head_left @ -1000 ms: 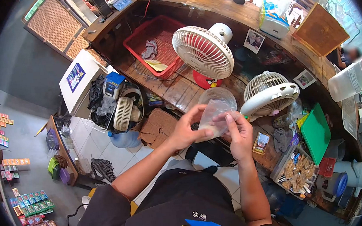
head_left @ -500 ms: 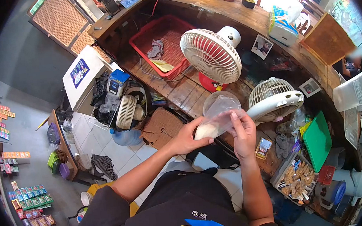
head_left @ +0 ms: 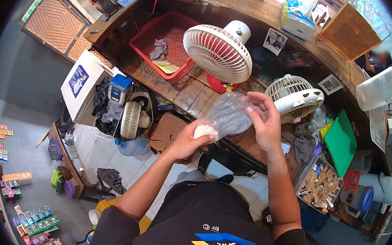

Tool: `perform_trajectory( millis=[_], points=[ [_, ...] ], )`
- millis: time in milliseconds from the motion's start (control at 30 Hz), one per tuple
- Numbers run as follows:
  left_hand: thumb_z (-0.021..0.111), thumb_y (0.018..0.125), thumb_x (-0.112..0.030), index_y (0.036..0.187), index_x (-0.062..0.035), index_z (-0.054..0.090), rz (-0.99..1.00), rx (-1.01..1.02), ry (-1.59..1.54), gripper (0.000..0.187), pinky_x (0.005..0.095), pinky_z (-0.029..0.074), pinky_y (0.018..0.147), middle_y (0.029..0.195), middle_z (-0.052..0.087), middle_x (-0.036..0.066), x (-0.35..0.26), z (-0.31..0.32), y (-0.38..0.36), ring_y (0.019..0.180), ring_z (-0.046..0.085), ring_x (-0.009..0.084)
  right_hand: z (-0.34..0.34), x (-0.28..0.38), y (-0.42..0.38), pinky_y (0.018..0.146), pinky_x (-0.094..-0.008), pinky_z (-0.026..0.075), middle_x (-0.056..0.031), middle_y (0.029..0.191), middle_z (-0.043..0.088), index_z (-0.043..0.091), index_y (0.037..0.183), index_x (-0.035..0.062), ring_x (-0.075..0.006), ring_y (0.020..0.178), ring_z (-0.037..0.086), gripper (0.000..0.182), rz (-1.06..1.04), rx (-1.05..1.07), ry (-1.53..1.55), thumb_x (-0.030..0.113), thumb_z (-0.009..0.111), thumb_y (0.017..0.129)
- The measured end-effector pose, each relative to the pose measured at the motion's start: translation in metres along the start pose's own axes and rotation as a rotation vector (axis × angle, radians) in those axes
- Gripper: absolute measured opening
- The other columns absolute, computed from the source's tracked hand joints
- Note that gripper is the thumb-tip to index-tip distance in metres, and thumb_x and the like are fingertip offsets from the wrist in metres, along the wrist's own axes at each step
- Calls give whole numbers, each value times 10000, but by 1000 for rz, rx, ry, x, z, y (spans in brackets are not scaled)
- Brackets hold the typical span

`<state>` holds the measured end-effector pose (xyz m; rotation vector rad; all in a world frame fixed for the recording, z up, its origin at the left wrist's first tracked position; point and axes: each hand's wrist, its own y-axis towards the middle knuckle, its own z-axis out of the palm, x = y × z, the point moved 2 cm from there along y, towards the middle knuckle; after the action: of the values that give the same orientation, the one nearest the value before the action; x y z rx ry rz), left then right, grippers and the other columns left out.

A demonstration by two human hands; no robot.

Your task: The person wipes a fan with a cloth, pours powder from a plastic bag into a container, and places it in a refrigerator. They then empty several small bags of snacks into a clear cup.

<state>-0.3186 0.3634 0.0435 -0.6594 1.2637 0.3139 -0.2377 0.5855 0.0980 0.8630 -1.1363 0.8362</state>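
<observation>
- My left hand (head_left: 189, 141) is closed around the lower end of a clear plastic bag (head_left: 227, 116), gripping the white lump (head_left: 204, 131) that sits inside it.
- My right hand (head_left: 265, 125) pinches the upper end of the bag, thumb and fingers curled over the plastic.
- The bag stretches between the two hands, held in the air above the near edge of the wooden surface (head_left: 189, 97), not resting on it.
- Just beyond the bag, a small white fan (head_left: 295, 98) lies face up on the surface, close to my right hand.
- A larger white fan (head_left: 218, 53) stands further back, tilted, with a red basket (head_left: 166, 43) beside it toward the far left corner.
- At the right end of the surface I see a green board (head_left: 342, 143) and a tray of wrapped snacks (head_left: 319, 185).
- Two small photographs (head_left: 274, 41) lean against the raised back edge of the surface.
</observation>
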Motion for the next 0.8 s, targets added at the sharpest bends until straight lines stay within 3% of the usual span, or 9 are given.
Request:
perform_trajectory(
  millis=[33,133,167,233,267,367,433,533,800],
  points=[
    [723,947,-202,1278,-75,573,-7,-50,10,385,269,574,675,1057,670,25,1,-2,2,943,648,101,-2,3,2,987,-337,505,-129,1300,610,554,1314,17,-206,1190,611,372,6,9,-19,-51,565,948],
    [729,911,-228,1204,-43,601,-69,-117,297,370,308,559,705,986,685,62,-10,-6,3,911,661,132,-4,21,7,1011,-383,506,-121,1290,619,558,1315,19,-227,1203,610,408,-136,-18,-267,-65,557,916],
    [729,911,-228,1204,-43,601,-69,-113,297,370,308,559,705,986,685,62,-17,-4,3,911,661,132,-4,26,9,1007,-412,510,-144,1282,624,592,1281,28,-273,1184,631,430,-200,-6,-366,-67,566,862],
    [730,862,-249,1144,-3,618,-37,-177,546,390,373,541,780,969,695,146,-30,-1,4,906,688,236,-3,33,13,1001,-412,508,-149,1277,626,614,1255,37,-296,1174,636,421,-311,80,-495,-58,577,847],
    [730,862,-249,1144,-3,618,-35,-174,546,390,373,541,780,969,695,146,-29,-2,6,906,688,236,-1,36,13,996,-412,507,-153,1272,627,635,1229,47,-319,1163,640,412,-422,170,-621,-48,588,831],
    [721,879,-265,1161,-24,599,87,-212,733,390,374,535,764,945,687,137,-30,-6,12,847,663,238,1,30,13,982,-416,508,-139,1274,628,657,1197,75,-351,1161,631,396,-416,204,-722,-31,586,822],
    [714,854,-257,1128,2,613,112,-251,802,390,430,529,816,952,696,195,-37,-6,15,878,682,350,1,22,15,978,-423,511,-125,1281,629,656,1194,83,-346,1170,629,395,-411,211,-767,-33,579,824],
    [707,829,-242,1105,14,626,110,-269,889,385,443,528,838,960,694,242,-47,-5,18,937,681,408,0,15,17,967,-445,514,-117,1287,626,653,1183,83,-344,1180,619,396,-401,235,-822,-43,559,820],
    [698,816,-238,1113,36,620,61,-283,997,411,483,512,904,1027,675,274,-52,-6,29,1021,650,443,-7,2,16,967,-446,511,-112,1270,621,644,1179,64,-338,1182,609,405,-317,210,-856,-56,524,812]
  ],
)
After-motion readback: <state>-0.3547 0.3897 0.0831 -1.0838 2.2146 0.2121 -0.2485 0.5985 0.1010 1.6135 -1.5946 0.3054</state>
